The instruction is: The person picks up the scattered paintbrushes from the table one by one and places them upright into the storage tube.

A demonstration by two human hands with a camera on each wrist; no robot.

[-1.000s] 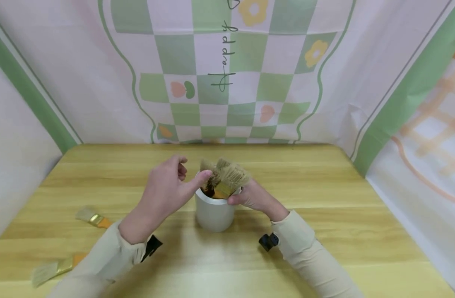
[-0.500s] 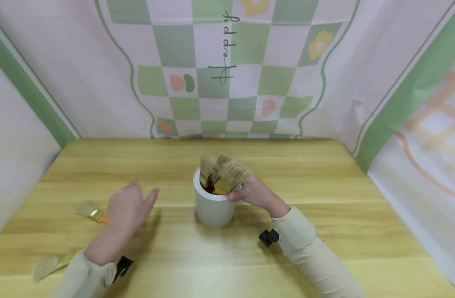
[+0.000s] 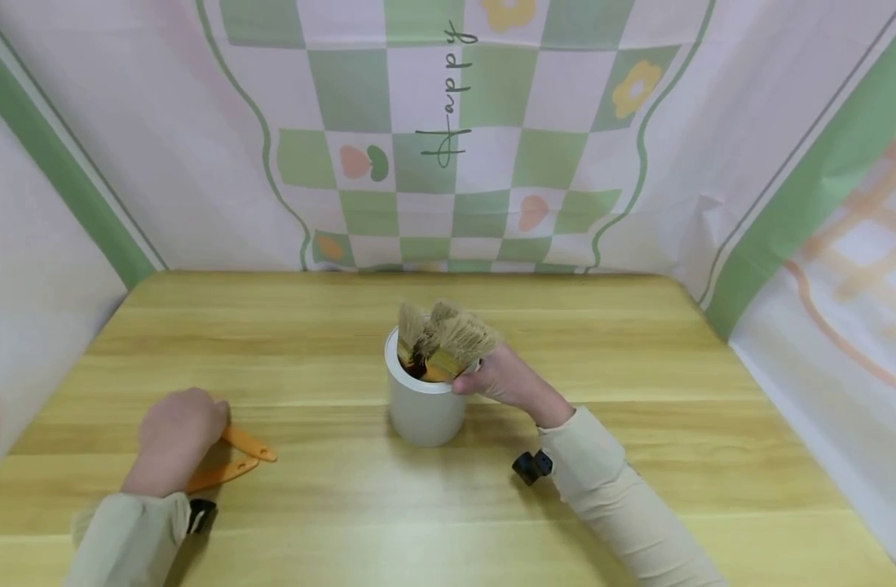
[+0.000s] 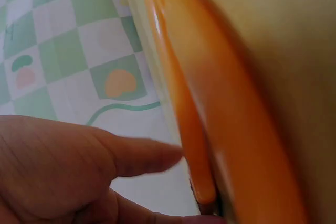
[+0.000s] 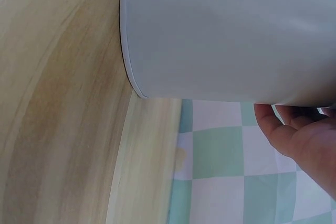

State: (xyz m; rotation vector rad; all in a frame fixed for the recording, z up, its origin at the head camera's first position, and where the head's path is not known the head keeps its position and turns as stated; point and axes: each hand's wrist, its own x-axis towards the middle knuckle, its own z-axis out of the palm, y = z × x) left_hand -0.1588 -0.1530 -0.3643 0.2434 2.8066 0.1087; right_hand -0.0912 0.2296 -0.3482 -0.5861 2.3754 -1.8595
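At the left of the table my left hand pinches a paintbrush by its orange handle; its bristle end is hidden under the hand. In the left wrist view the fingers sit on either side of that narrow handle. A second paintbrush lies just nearer, partly covered by the left forearm, the two handle ends close together. Mid-table stands a light grey cylindrical pot, holding several paintbrushes bristles up. My right hand grips the pot's right side at the rim, thumb at the front, fingers behind.
The wooden table reaches back to a hanging cloth with green and white checks. More cloth hangs at both sides. A small black camera is on the right wrist, another black camera on the left.
My left hand has left the pot's brushes, swung left and down, and taken hold of the farther loose paintbrush. The right hand keeps its grip on the pot.
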